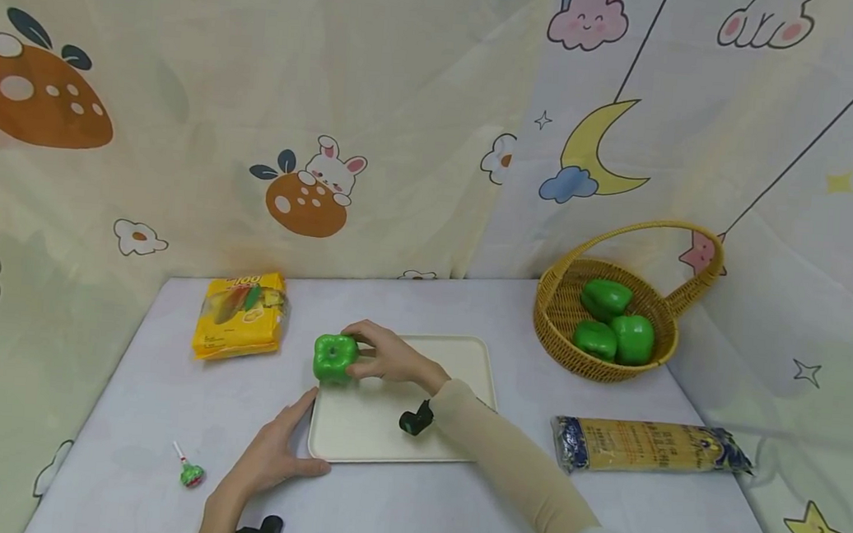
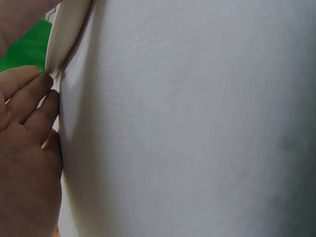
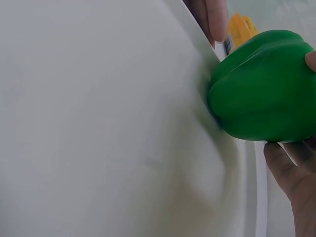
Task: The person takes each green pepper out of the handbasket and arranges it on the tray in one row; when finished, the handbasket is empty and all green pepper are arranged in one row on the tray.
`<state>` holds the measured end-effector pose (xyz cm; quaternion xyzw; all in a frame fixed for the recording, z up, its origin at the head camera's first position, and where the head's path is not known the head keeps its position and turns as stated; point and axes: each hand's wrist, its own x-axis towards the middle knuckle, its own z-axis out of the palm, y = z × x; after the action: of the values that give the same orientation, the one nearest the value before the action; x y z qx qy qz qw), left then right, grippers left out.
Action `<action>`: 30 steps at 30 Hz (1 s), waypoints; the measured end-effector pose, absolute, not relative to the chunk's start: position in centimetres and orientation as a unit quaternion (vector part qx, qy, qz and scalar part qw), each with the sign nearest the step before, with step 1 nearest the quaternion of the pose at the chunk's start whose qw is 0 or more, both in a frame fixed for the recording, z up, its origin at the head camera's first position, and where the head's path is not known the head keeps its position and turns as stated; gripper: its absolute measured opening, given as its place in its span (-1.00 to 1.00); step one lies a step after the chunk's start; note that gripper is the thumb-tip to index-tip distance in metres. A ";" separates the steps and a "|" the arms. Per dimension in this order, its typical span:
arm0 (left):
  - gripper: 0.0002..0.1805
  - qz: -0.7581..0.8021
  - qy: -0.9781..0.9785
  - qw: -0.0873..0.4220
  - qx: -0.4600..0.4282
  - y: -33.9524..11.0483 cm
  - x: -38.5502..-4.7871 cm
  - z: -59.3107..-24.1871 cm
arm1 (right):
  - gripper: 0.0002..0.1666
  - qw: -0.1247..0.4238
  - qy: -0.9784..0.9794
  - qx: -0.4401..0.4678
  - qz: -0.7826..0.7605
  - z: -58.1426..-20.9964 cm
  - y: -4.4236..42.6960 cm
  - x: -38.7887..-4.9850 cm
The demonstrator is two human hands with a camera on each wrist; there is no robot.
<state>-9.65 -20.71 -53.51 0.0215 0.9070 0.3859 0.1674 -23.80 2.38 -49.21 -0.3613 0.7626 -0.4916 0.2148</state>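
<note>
A green bell pepper is at the far left corner of a cream rectangular tray. My right hand grips the pepper between thumb and fingers; in the right wrist view the pepper sits against the tray's rim. At the tray's left side is my left hand, thumb spread from the fingers and nothing held. The left wrist view shows fingertips of this left hand at the tray's edge, with part of the green pepper beyond.
A wicker basket with three green bell peppers stands at the back right. In front of it lies a long yellow packet. A yellow mango-print bag lies at the back left, and a lollipop is near the front left.
</note>
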 end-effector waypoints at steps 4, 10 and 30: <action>0.39 0.386 0.907 0.169 0.020 -20.7 -9.6 -53.5 | -0.30 0.212 0.763 -0.365 -0.490 -49.3 2.4 -23.8; 0.39 0.390 0.904 0.173 0.013 -20.7 -9.7 -53.5 | -0.30 0.214 0.764 -0.360 -0.491 -49.2 2.4 -23.7; 0.38 0.388 0.905 0.174 0.012 -20.7 -9.6 -53.5 | -0.25 0.213 0.768 -0.357 -0.487 -49.3 2.3 -23.8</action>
<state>-9.60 -20.75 -53.47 0.0122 0.9050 0.3881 0.1737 -23.76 2.30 -49.33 -0.3574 0.7679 -0.4870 0.2132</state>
